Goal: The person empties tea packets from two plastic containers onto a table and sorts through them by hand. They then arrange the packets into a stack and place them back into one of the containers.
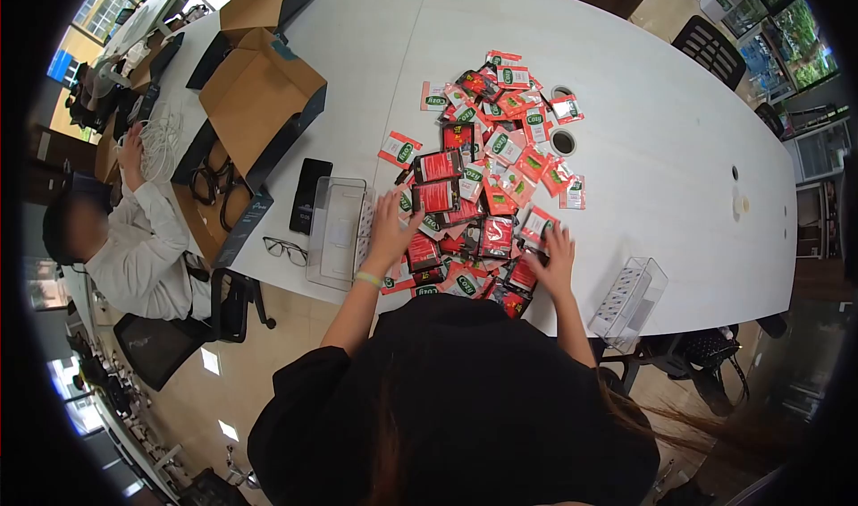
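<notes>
A heap of small red-and-white sachets (507, 146) marked "COZI", mixed with black-and-red sachets (435, 197), is spread on the white table in front of me. At the left edge of the heap is my left hand (390, 229), its fingers apart and touching the black-and-red sachets. My right hand (558, 261) rests at the lower right of the heap with spread fingertips on sachets; its fingers are open too. What lies under the fingertips is partly hidden.
A clear plastic bin (335, 265) stands left of the heap, another clear bin (629, 302) right. Farther left are a black phone (311, 196), glasses (286, 251) and an open cardboard box (259, 104) with black cables. A co-worker (143, 247) sits at the left, hand near white cables.
</notes>
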### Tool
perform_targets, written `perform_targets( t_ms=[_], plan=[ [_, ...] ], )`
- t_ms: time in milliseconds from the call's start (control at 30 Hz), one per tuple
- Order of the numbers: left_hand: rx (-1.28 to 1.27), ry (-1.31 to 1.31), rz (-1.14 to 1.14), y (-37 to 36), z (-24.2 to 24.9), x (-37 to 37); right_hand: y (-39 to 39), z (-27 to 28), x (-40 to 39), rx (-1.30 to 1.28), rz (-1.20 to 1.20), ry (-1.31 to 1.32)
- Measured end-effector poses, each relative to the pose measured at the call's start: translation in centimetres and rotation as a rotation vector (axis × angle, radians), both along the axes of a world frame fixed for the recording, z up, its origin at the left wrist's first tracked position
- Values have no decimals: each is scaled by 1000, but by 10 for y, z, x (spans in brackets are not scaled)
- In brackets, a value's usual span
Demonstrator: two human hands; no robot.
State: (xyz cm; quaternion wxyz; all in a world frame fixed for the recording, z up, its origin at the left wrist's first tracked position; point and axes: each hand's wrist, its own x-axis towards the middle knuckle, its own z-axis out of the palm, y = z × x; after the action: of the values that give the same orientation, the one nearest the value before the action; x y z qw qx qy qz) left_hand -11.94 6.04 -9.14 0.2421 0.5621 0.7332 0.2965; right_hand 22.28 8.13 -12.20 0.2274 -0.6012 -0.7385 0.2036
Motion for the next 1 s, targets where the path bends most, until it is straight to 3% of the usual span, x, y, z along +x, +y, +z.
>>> perform_targets(
  t_ms=[67, 233, 333, 367, 433, 467, 500, 567, 600, 633, 700, 733, 767, 800, 867, 900, 967, 1000],
  plan=[
    [-21, 323, -140, -24, -1, 16, -25, 12, -5, 79, 163, -191],
    [2, 188, -64, -26, -8, 52, -33, 5, -47, 138, -25, -191],
    [239, -88, 235, -9, -16, 71, -22, 8, -85, 142, -122, 4],
    [240, -86, 238, -2, -13, 76, -17, 11, -97, 84, -143, 98],
    [301, -584, 408, 12, -9, 79, -6, 13, -120, 76, -184, 255],
    [39, -73, 378, 14, -9, 74, 1, 11, -122, 71, -184, 255],
    [33, -71, 378, 17, -10, 73, 9, 9, -123, 16, -183, 412],
    [41, -473, 396, 30, 3, 73, 24, 11, -125, -40, -183, 567],
    [68, -999, 435, 38, -13, 69, 32, 14, -125, -179, -223, 782],
    [65, -1001, 432, 48, -27, 64, 40, 17, -124, -317, -264, 994],
    [-28, -1006, 601, 61, -43, 55, 54, 13, -120, -363, -328, 968],
    [-71, -1195, 588, 58, 7, 64, 58, 29, -119, -498, -312, 1074],
    [-74, -1195, 586, 62, -3, 59, 62, 39, -120, -634, -291, 1178],
    [-118, -1292, 474, 70, -17, 50, 65, 42, -120, -658, -262, 1173],
    [-190, -1473, 350, 72, 1, 52, 70, 35, -121, -672, -253, 1180],
    [-189, -1474, 350, 73, 0, 51, 73, 31, -122, -688, -243, 1183],
    [-193, -1553, 98, 74, 15, 51, 77, 37, -122, -687, -229, 1184],
    [-179, -1488, 130, 70, 21, 56, 79, 40, -120, -662, -166, 1241]
  ],
)
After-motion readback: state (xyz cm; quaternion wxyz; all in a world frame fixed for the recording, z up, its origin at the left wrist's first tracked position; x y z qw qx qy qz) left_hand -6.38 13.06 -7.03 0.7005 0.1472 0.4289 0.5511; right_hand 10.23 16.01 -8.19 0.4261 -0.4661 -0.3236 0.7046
